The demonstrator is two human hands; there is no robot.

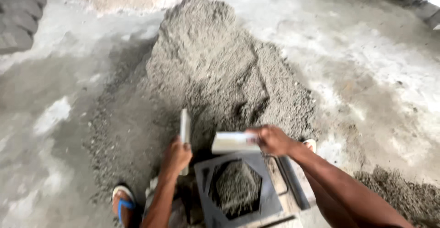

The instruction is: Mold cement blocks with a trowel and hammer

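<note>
A large heap of damp grey concrete mix (215,67) lies on the floor ahead of me. At its near foot stands a dark metal mould (266,205) with a hexagonal opening filled with mix (237,187). My left hand (176,157) grips a pale flat board (185,127) held upright, just left of the mould. My right hand (272,140) holds a second pale flat board (233,142) on its side, above the mould's far edge.
The concrete floor (366,63) has wet patches and scattered mix. Stacked grey blocks (18,17) sit at the far left. My foot in a blue-strapped sandal (123,203) stands bottom left. More loose mix (403,196) lies bottom right.
</note>
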